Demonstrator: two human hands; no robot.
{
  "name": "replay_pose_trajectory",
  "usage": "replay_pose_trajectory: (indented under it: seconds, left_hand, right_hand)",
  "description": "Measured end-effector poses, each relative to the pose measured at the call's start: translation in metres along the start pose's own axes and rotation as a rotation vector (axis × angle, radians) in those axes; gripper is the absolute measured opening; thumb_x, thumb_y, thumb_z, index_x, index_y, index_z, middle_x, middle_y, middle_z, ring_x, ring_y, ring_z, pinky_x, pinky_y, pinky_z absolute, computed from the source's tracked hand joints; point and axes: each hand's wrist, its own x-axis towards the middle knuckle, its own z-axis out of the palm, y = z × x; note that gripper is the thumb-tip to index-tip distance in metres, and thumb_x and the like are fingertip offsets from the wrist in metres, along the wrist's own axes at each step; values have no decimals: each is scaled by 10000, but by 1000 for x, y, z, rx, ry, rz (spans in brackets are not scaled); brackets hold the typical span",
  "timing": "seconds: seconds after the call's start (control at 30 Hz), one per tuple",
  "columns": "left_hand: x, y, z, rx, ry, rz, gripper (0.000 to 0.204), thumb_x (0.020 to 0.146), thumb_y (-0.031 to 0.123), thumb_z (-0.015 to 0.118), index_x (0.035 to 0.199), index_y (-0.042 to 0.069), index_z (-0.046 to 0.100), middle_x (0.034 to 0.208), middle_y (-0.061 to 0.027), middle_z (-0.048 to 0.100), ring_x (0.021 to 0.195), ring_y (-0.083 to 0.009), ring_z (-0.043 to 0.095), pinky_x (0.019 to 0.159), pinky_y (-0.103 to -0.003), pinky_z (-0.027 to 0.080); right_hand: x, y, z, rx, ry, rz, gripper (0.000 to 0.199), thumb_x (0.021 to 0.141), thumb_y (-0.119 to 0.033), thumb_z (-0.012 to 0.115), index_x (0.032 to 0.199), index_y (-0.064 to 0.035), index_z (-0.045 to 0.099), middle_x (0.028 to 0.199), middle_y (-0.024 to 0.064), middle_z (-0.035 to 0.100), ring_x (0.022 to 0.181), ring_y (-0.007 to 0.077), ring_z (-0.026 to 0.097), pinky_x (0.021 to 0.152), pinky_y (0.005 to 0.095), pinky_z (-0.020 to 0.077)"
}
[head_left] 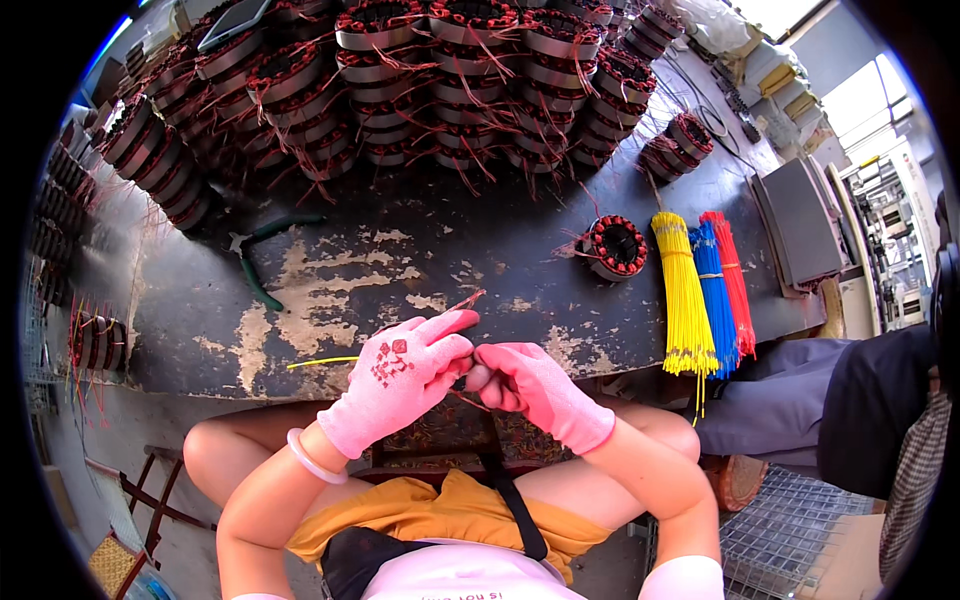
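My left hand (400, 368), in a pink glove, is closed over the front edge of the workbench. A thin yellow wire (322, 361) sticks out to the left from under it, and thin reddish wires (470, 299) show past its fingers. My right hand (540, 390), gloved in pink too, pinches with its fingertips close against the left ones. What lies between the fingertips is mostly hidden; only a small dark part shows. Beyond the hands, a wire-wound motor stator (615, 248) with red-and-black windings rests on the bench.
Tall stacks of stators (470, 90) line the back. Green-handled pliers (262, 262) lie left. Bundles of yellow wires (685, 290), blue wires (713, 300) and red wires (733, 285) lie right, near a grey box (805, 220). Another person's leg (770, 395) is at the right.
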Motion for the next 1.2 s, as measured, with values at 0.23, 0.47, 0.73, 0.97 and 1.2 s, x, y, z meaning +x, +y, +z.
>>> replay_pose_trajectory:
  seconds: [0.23, 0.47, 0.73, 0.97, 1.2]
  left_hand:
    - [-1, 2, 1, 16, 4, -14, 140, 837, 105, 725, 968, 100, 675, 1292, -58, 679, 936, -294, 679, 799, -418, 574]
    - [-1, 4, 2, 26, 13, -16, 139, 844, 120, 731, 970, 101, 674, 1279, -56, 682, 940, -294, 679, 801, -414, 573]
    - [1, 9, -15, 106, 77, 83, 209, 848, 77, 714, 1055, 71, 683, 1250, -109, 679, 989, -335, 670, 841, -430, 561]
    - [4, 0, -23, 178, -22, -53, 269, 943, 155, 635, 1182, 43, 686, 1324, -165, 628, 1176, -384, 607, 1010, -465, 492]
    - [5, 1, -7, 103, 20, -194, 267, 994, 146, 567, 1191, 6, 680, 1224, -183, 660, 1133, -389, 623, 990, -439, 493]
  right_hand:
    - [-17, -8, 2, -1502, 609, -1098, 272, 819, -302, 791, 1027, -153, 702, 896, 1, 649, 828, 193, 643, 719, 339, 506]
    - [-19, 9, -15, -1611, 664, -998, 144, 788, -188, 803, 866, -147, 689, 820, 4, 612, 760, 228, 619, 677, 379, 485]
    - [-2, -11, 4, -686, 179, -359, 335, 982, -320, 677, 887, 1, 696, 707, 71, 622, 624, 114, 551, 591, 325, 454]
    - [5, -5, 1, -739, 200, -365, 391, 986, -390, 646, 849, -26, 685, 690, 115, 665, 609, 190, 664, 616, 366, 507]
    - [-74, 14, -47, -581, 701, -610, 287, 949, -305, 735, 902, -22, 718, 858, 96, 685, 695, 143, 646, 631, 331, 507]
